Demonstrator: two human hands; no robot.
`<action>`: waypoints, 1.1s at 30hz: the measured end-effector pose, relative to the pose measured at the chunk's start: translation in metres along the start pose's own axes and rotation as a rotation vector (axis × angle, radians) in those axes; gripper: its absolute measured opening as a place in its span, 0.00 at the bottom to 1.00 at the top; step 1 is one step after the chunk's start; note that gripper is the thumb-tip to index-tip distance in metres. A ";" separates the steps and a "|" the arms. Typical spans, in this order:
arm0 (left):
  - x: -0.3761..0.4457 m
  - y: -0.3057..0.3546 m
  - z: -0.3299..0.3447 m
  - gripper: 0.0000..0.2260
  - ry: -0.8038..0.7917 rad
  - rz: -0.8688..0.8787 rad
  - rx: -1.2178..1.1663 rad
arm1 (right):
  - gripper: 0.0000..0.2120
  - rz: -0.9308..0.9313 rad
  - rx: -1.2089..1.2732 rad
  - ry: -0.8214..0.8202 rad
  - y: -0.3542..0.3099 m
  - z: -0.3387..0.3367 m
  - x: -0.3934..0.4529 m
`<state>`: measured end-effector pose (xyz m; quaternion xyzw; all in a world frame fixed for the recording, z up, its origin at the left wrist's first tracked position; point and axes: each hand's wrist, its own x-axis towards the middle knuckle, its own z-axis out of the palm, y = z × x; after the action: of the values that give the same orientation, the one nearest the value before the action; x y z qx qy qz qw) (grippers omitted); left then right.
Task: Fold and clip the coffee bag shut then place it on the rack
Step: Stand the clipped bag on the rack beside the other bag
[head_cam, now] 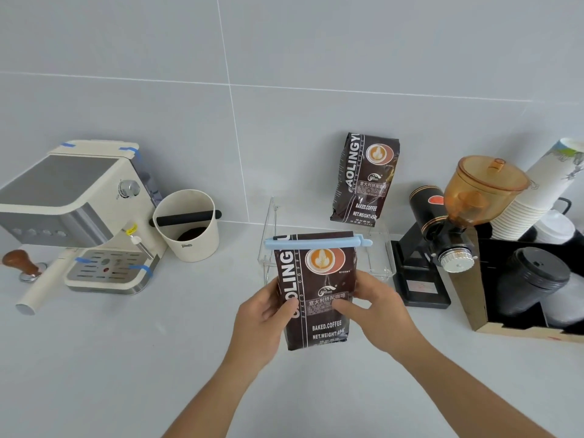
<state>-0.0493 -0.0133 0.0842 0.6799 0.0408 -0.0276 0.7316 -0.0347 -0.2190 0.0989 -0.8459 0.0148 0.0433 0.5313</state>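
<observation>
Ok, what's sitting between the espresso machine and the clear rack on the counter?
In the head view, a cream knock box with a black bar stands between the espresso machine and the rack, close beside the machine; the remaining counter is bare.

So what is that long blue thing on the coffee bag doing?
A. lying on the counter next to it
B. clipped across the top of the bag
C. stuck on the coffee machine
B: the blue clip runs across the folded top of the coffee bag, which both hands hold upright.
</observation>
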 end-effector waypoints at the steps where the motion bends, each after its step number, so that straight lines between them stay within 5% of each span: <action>1: 0.002 0.008 -0.001 0.15 -0.001 0.016 -0.016 | 0.20 -0.015 0.005 0.006 -0.009 -0.004 0.002; 19: 0.093 0.124 -0.001 0.14 -0.029 0.305 0.031 | 0.17 -0.241 0.093 0.121 -0.109 -0.043 0.080; 33: 0.170 0.111 -0.007 0.17 -0.001 0.266 0.265 | 0.17 -0.129 0.162 0.119 -0.092 -0.014 0.154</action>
<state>0.1308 0.0045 0.1770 0.7698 -0.0538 0.0639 0.6328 0.1257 -0.1883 0.1741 -0.8006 -0.0048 -0.0428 0.5977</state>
